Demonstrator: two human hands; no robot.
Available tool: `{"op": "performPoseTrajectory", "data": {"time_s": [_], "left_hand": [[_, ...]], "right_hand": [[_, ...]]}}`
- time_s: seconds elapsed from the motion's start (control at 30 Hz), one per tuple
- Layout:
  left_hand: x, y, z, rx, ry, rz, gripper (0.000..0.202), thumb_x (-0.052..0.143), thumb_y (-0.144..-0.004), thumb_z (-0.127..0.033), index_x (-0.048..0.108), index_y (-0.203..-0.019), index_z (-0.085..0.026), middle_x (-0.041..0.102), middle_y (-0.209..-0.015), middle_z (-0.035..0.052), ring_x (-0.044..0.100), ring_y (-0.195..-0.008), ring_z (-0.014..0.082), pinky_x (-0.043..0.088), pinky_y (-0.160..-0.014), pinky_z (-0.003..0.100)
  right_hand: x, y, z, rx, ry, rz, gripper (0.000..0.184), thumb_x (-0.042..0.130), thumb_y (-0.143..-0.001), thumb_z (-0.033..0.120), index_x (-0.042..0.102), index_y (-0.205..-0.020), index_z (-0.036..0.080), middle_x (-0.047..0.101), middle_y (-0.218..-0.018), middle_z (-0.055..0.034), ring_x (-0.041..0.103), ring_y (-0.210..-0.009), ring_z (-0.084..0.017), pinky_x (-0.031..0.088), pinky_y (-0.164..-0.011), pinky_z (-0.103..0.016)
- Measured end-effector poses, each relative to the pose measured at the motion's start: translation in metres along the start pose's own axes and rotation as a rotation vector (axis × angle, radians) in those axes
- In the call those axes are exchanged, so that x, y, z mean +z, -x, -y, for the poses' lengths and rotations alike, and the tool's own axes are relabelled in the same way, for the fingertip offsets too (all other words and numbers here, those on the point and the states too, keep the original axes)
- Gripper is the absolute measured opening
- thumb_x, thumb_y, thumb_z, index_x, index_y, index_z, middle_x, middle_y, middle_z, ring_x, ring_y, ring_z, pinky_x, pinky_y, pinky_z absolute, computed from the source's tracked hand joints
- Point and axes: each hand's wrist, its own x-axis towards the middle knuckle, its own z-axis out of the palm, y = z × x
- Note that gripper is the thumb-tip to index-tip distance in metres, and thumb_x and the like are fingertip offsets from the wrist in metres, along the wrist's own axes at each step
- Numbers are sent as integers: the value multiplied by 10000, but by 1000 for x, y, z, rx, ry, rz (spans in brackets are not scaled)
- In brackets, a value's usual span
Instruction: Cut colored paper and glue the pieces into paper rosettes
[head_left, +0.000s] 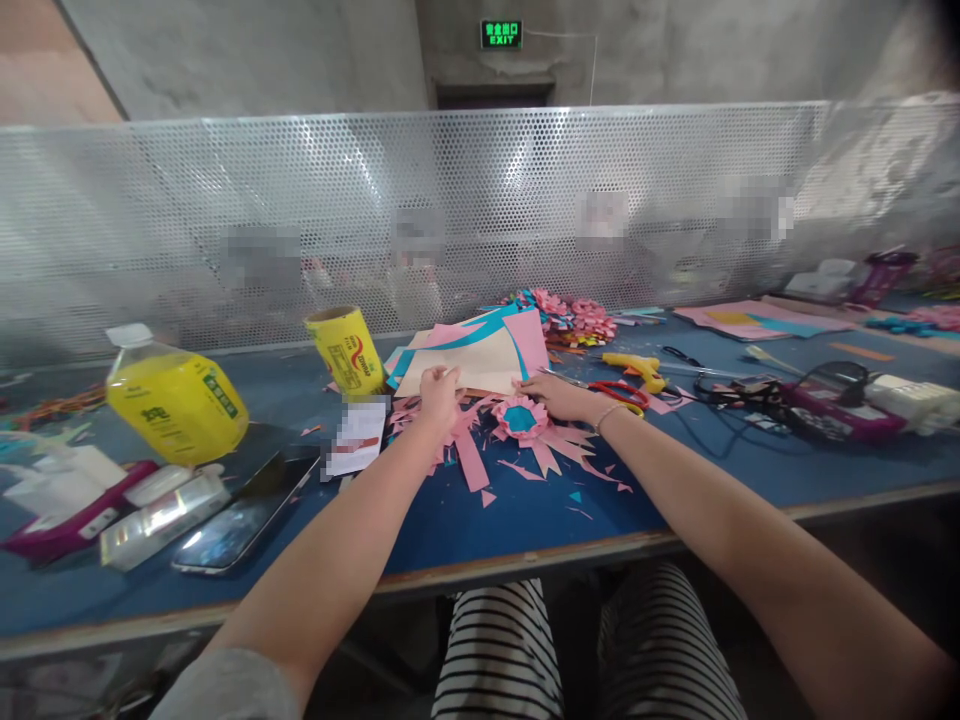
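My left hand (439, 395) rests closed on the near edge of a stack of pink, cream and blue paper sheets (472, 355), fingers pinching that edge. My right hand (559, 397) lies flat on the table beside the stack, fingers stretched toward the sheets. Just in front of it sits a pink paper flower with a blue centre (520, 417). Pink paper strips and scraps (517, 460) are scattered around both hands on the blue table (465, 520).
A yellow drink bottle (176, 400) and a yellow tape roll (346, 348) stand left. A phone (240, 515) and packets lie near the left edge. Red-handled scissors (621, 392), a yellow glue gun (634, 366), cables and finished paper flowers (574, 315) lie right. A perforated metal screen (480, 200) backs the table.
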Motion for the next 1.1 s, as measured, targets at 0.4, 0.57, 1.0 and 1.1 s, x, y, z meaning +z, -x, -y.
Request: {"op": "performPoseTrajectory", "data": {"time_s": [0.4,0.57,1.0,1.1], "left_hand": [[-1,8,-20,-295,363,60,293,430,-779,-192,329,-504,-198,352,-403,-57,377,-390,45,492,-813,304],[4,14,-22,-547,298,148,161,484,-779,-216,490,-627,-165,537,-514,3,530,-473,90,522,-758,329],[4,15,-22,-631,127,237,267,400,-815,-383,508,-752,-148,575,-641,82,635,-619,206,518,-668,371],[5,16,-21,-621,131,232,257,409,-815,-379,504,-744,-151,576,-656,79,628,-609,193,516,-685,371]], "right_hand": [[3,3,-5,-5,11,7,580,406,-655,12,527,-1212,118,519,-1257,-131,486,-1153,-201,292,-1033,-391],[4,3,-6,-19,14,3,574,383,-663,3,526,-1211,98,527,-1245,-142,503,-1135,-200,338,-1006,-380],[5,5,-10,-78,-2,-80,397,411,-727,47,619,-1061,102,583,-1165,-148,499,-1140,-211,363,-998,-412],[2,4,-8,-38,-45,-199,347,370,-815,116,607,-1068,98,564,-1186,-157,493,-1146,-207,372,-1000,-420]]}}
